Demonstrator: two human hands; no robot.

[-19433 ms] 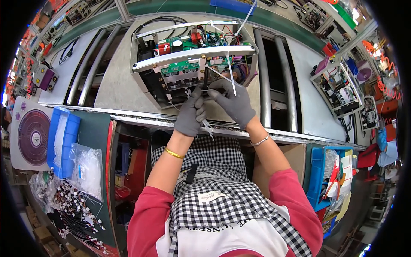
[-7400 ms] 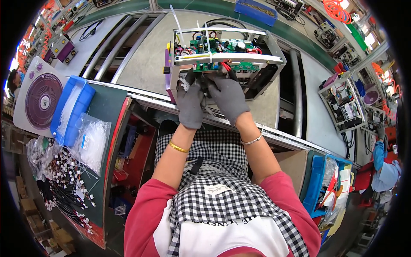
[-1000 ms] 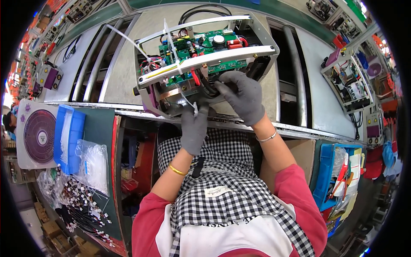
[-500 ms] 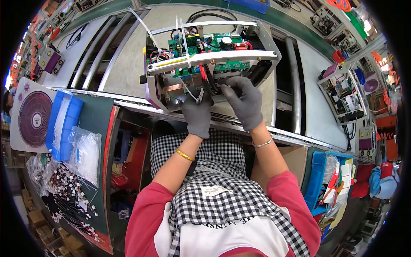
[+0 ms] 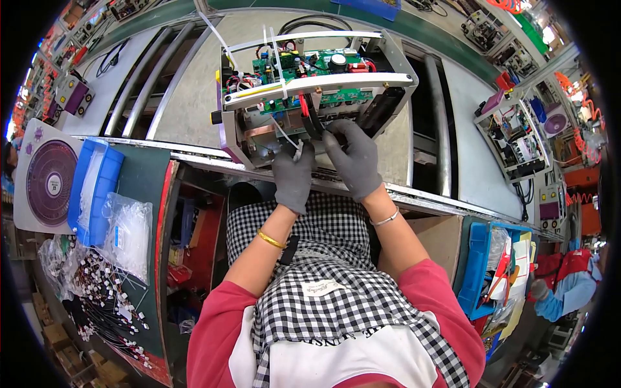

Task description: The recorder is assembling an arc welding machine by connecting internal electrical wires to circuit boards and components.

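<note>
An open electrical unit [image 5: 315,84] with a metal frame, purple end panel and exposed green circuit board [image 5: 310,61] stands on the conveyor line before me. My left hand [image 5: 294,173], in a grey glove, is closed at its lower front edge. Its fingertips pinch the lower end of a thin white cable tie [image 5: 283,131]. My right hand [image 5: 353,158], also gloved, is closed on black cables [image 5: 313,123] hanging beneath the front rail; its fingertips partly hide them. Red wires [image 5: 304,105] run beside these cables. More white ties [image 5: 278,61] stick up from the unit.
On the left bench are a blue bin [image 5: 97,187], a bag of white ties [image 5: 127,233], a fan panel [image 5: 52,184] and connector wires [image 5: 107,297]. Metal rollers [image 5: 440,123] flank the unit. Another blue bin [image 5: 479,265] and a person's sleeve [image 5: 569,291] are at right.
Both hands have shifted slightly left and down in the view, the right hand more so, its fingers now turned more toward the cables. The person at right has extended an arm.
</note>
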